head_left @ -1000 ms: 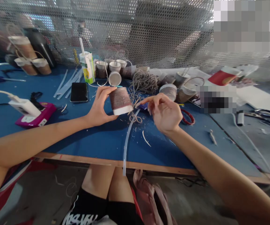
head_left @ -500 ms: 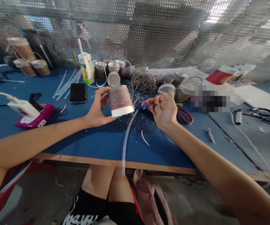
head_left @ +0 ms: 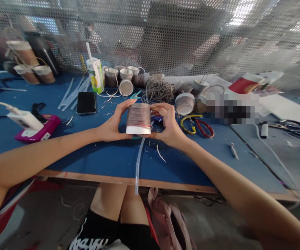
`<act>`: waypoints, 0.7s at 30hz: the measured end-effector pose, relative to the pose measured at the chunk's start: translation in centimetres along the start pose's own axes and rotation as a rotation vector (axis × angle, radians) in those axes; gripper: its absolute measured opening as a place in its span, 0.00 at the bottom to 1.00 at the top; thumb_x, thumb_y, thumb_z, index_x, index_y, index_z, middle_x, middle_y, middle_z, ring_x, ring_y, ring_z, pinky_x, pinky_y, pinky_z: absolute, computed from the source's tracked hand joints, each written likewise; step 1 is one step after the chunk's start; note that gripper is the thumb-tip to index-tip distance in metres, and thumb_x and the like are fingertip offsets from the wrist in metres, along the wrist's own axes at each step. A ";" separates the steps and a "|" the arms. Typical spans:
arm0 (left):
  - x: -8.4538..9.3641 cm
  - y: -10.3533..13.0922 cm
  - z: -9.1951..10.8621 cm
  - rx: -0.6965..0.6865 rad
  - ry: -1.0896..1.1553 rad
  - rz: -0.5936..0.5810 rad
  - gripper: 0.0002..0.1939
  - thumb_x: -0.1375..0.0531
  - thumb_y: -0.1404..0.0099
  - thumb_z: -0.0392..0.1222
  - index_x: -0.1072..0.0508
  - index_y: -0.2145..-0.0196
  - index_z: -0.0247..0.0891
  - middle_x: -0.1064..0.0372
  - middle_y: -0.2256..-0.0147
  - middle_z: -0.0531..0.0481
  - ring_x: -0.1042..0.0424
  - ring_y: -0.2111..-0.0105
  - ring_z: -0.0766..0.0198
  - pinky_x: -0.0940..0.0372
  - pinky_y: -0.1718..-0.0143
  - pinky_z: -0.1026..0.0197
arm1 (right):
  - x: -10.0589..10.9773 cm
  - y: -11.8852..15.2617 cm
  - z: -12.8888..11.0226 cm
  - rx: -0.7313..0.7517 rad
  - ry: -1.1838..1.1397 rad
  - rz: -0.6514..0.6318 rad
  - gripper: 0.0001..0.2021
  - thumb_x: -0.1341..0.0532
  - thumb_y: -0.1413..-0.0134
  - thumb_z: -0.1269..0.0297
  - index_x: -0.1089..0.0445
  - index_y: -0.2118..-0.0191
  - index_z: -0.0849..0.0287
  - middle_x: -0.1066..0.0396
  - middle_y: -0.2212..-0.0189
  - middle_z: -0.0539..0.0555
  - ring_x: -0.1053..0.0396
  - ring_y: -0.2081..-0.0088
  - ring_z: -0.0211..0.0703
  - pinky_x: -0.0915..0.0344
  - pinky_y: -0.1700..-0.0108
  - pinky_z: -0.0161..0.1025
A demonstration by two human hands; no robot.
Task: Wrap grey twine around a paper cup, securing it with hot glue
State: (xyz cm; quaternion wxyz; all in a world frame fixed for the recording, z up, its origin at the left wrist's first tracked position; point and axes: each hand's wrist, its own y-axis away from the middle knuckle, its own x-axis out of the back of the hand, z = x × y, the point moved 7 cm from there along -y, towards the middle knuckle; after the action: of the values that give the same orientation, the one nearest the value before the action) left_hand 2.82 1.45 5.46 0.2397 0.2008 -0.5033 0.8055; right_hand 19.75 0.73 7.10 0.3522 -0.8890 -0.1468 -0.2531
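Note:
A cord-wrapped cup (head_left: 138, 116) with a white rim is held between both hands above the blue table, its rim facing down toward me. My left hand (head_left: 114, 123) grips its left side, with teal fingernails showing at the top and bottom. On the right side, my right hand (head_left: 169, 123) has its fingers and thumb against the cup. Beneath the cup a clear glue stick (head_left: 138, 166) runs over the table's front edge. A blue tool (head_left: 157, 118), mostly hidden, lies behind my right fingers.
Behind the hands are a cord pile (head_left: 160, 91), several wrapped cups (head_left: 185, 103) and a drink carton (head_left: 95, 74). A phone (head_left: 86, 103) and a purple power strip (head_left: 39, 129) lie left. Scissors with yellow and red handles (head_left: 205, 128) lie right, pliers (head_left: 295, 126) farther right.
My right hand has moved left from the blue tool and taken hold of the cup. The cup has shifted slightly right and down and is now more upright. The yellow handle is uncovered.

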 end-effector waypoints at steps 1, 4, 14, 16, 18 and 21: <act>0.0 0.1 0.1 -0.002 -0.019 0.003 0.53 0.32 0.45 0.56 0.62 0.34 0.49 0.58 0.32 0.35 0.53 0.31 0.46 0.47 0.34 0.38 | 0.1 0.0 0.1 0.004 0.015 0.018 0.43 0.27 0.64 0.46 0.47 0.44 0.52 0.43 0.43 0.64 0.39 0.41 0.59 0.40 0.39 0.60; 0.1 0.2 0.4 0.009 -0.066 0.024 0.52 0.31 0.45 0.53 0.58 0.34 0.47 0.54 0.34 0.34 0.50 0.32 0.45 0.46 0.34 0.38 | 0.0 0.2 0.1 0.012 0.067 0.054 0.43 0.27 0.63 0.48 0.49 0.44 0.53 0.43 0.43 0.65 0.39 0.41 0.58 0.38 0.40 0.60; 2.6 0.8 0.4 0.055 -0.414 0.383 0.42 0.35 0.42 0.59 0.51 0.38 0.46 0.43 0.41 0.37 0.41 0.37 0.46 0.42 0.37 0.39 | 3.5 -0.5 0.9 -0.094 0.430 0.032 0.46 0.27 0.65 0.48 0.49 0.42 0.56 0.46 0.42 0.67 0.39 0.44 0.63 0.37 0.44 0.62; 3.6 1.2 0.7 0.019 -0.484 0.520 0.43 0.35 0.44 0.59 0.53 0.39 0.49 0.45 0.41 0.39 0.45 0.35 0.45 0.47 0.35 0.36 | 4.9 -0.4 2.3 -0.228 0.596 -0.019 0.42 0.28 0.66 0.48 0.44 0.46 0.59 0.41 0.47 0.66 0.39 0.45 0.66 0.38 0.45 0.63; 4.0 1.5 0.9 -0.021 -0.503 0.605 0.44 0.34 0.45 0.59 0.55 0.40 0.51 0.47 0.41 0.41 0.46 0.35 0.45 0.50 0.34 0.35 | 5.5 -0.1 3.8 -0.378 0.726 -0.094 0.36 0.29 0.66 0.50 0.41 0.51 0.61 0.39 0.52 0.65 0.38 0.47 0.67 0.38 0.46 0.63; 3.9 1.5 1.0 -0.042 -0.470 0.630 0.43 0.34 0.45 0.58 0.56 0.41 0.52 0.49 0.41 0.41 0.47 0.35 0.46 0.51 0.33 0.35 | 5.0 0.5 5.1 -0.575 0.803 -0.198 0.30 0.32 0.64 0.51 0.40 0.57 0.62 0.40 0.54 0.65 0.36 0.49 0.67 0.35 0.50 0.60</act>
State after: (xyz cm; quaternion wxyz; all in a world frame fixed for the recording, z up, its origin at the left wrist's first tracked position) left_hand -1.08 0.65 7.01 -0.1368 0.2107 -0.5979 0.7612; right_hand 25.87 4.35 6.46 0.0959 -0.7644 -0.0077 -0.6375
